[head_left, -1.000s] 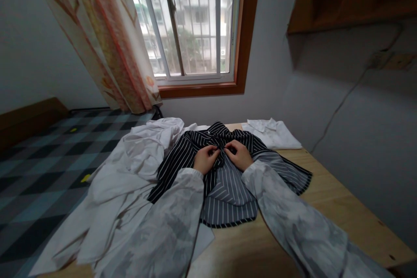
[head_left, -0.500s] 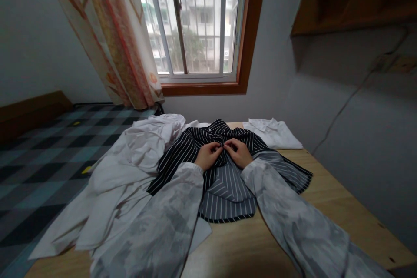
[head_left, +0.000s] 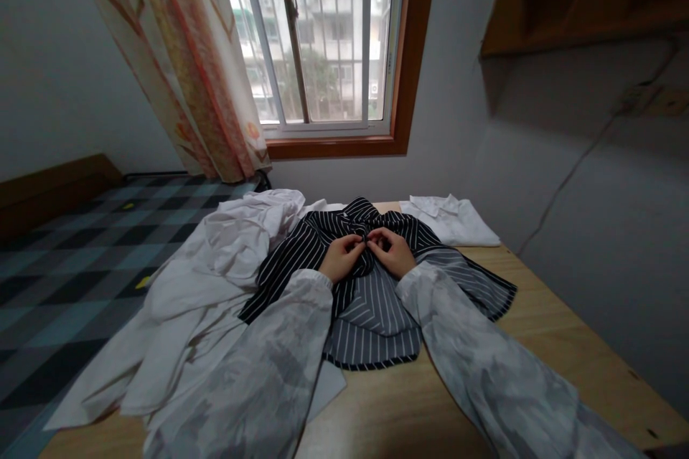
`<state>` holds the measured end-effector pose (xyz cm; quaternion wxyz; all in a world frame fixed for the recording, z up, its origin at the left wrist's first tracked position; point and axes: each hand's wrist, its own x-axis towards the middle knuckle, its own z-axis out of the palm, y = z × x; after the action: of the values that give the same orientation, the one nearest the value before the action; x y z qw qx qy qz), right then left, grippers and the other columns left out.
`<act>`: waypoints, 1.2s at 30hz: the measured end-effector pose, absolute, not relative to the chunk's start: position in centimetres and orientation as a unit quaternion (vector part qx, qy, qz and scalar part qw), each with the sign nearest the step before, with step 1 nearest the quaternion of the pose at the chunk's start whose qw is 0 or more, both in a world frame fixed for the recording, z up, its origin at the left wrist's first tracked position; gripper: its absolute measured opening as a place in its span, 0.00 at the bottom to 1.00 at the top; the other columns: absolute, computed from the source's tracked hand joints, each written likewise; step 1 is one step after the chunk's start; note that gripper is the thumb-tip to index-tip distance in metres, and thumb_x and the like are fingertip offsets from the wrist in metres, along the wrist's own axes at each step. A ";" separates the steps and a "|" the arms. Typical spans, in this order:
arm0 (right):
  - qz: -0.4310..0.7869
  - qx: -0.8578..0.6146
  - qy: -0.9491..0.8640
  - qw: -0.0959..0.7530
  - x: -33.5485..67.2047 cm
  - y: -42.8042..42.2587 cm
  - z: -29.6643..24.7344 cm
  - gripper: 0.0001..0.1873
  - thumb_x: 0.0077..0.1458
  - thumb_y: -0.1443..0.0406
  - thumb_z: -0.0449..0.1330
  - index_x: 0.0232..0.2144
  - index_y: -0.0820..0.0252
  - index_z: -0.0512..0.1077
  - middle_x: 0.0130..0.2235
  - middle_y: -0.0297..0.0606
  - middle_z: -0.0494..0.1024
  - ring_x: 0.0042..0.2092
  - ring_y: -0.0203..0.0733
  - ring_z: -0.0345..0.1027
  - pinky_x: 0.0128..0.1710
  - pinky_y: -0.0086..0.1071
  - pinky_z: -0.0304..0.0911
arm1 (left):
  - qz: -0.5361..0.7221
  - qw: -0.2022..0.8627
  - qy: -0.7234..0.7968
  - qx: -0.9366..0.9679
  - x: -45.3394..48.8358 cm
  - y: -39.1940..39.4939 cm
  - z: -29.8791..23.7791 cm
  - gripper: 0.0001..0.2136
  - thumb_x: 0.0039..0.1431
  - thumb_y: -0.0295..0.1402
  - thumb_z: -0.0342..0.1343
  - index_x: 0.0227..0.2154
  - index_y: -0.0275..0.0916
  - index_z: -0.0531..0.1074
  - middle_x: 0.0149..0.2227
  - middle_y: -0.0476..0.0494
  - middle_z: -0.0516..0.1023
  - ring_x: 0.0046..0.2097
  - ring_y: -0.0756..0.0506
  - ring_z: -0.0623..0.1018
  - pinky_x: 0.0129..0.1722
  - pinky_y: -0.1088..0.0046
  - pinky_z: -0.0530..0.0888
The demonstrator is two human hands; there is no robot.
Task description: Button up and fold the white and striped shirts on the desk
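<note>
A black shirt with white stripes (head_left: 293, 251) lies spread on the wooden table, its collar toward the window and its greyer inner side showing at the front. My left hand (head_left: 342, 257) pinches the shirt's front below the collar. Close beside it, my right hand (head_left: 392, 252) pinches the same front part, the fingertips of both hands nearly touching. What exactly sits between the fingertips, a button or only the cloth edge, is too small to tell.
Rumpled white clothes (head_left: 199, 287) are heaped on the table's left side. A folded white shirt (head_left: 452, 221) lies at the back right of the wooden table (head_left: 543, 315). A bed with a checked cover (head_left: 64, 265) stands at left; a wall shelf (head_left: 581, 7) hangs at upper right.
Both hands have shifted very slightly left, still pinching the shirt front. The shirt's lower edge has moved a little to the left.
</note>
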<state>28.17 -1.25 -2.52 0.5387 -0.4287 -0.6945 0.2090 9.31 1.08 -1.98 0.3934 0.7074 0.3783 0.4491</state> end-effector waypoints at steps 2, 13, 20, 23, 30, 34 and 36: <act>0.199 -0.429 -0.697 0.540 28.2 -1.2 -2.6 0.10 0.62 0.58 0.64 0.41 0.56 0.80 0.35 0.38 0.82 0.35 0.44 0.73 0.39 0.37 0.70 | 0.452 0.401 0.382 0.699 9.3 1.0 -1.8 0.15 0.61 0.46 0.64 0.37 0.37 0.82 0.33 0.45 0.83 0.33 0.45 0.79 0.34 0.72 0.72; 0.053 -0.430 -0.757 0.489 28.3 -0.9 -3.2 0.12 0.62 0.68 0.66 0.46 0.54 0.84 0.39 0.38 0.86 0.40 0.46 0.79 0.49 0.39 0.69 | 0.463 0.408 0.383 0.687 9.0 1.6 -2.0 0.17 0.59 0.49 0.65 0.35 0.37 0.82 0.32 0.45 0.83 0.32 0.46 0.78 0.33 0.72 0.72; 0.012 -0.450 -0.767 0.458 28.1 -1.2 -3.2 0.11 0.65 0.66 0.65 0.48 0.53 0.85 0.44 0.40 0.88 0.46 0.49 0.80 0.53 0.43 0.68 | 0.459 0.424 0.394 0.674 9.0 1.7 -2.3 0.19 0.58 0.49 0.65 0.36 0.36 0.82 0.28 0.48 0.80 0.26 0.49 0.73 0.26 0.74 0.66; 0.011 -0.449 -0.766 0.460 28.0 -1.2 -3.2 0.11 0.66 0.66 0.65 0.48 0.54 0.84 0.44 0.41 0.88 0.45 0.49 0.80 0.53 0.43 0.68 | 0.467 0.412 0.392 0.677 8.9 1.7 -2.3 0.18 0.58 0.49 0.65 0.35 0.36 0.82 0.29 0.47 0.80 0.28 0.48 0.74 0.27 0.74 0.68; 0.067 -0.417 -0.749 0.511 28.2 -0.7 -3.5 0.10 0.69 0.64 0.62 0.47 0.53 0.84 0.44 0.40 0.87 0.47 0.49 0.81 0.52 0.42 0.70 | 0.485 0.424 0.372 0.668 9.1 1.7 -2.2 0.18 0.56 0.50 0.68 0.34 0.37 0.80 0.31 0.48 0.79 0.32 0.48 0.75 0.32 0.74 0.71; 0.080 -0.407 -0.754 0.510 28.3 -0.7 -3.5 0.11 0.72 0.64 0.59 0.46 0.53 0.82 0.45 0.42 0.85 0.48 0.50 0.80 0.52 0.42 0.71 | 0.487 0.457 0.375 0.643 9.3 1.7 -2.3 0.21 0.52 0.52 0.71 0.35 0.37 0.79 0.29 0.49 0.77 0.28 0.50 0.71 0.26 0.75 0.65; 0.080 -0.404 -0.756 0.508 28.3 -0.7 -3.5 0.12 0.73 0.63 0.57 0.46 0.53 0.82 0.44 0.43 0.84 0.48 0.50 0.79 0.52 0.41 0.71 | 0.487 0.469 0.370 0.638 9.4 1.7 -2.2 0.21 0.52 0.52 0.71 0.35 0.37 0.78 0.28 0.50 0.76 0.27 0.51 0.70 0.26 0.76 0.64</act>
<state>28.34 -0.70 -3.55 0.5084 -0.4038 -0.7564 0.0797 9.38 1.66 -2.24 0.4687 0.6378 0.3696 0.4867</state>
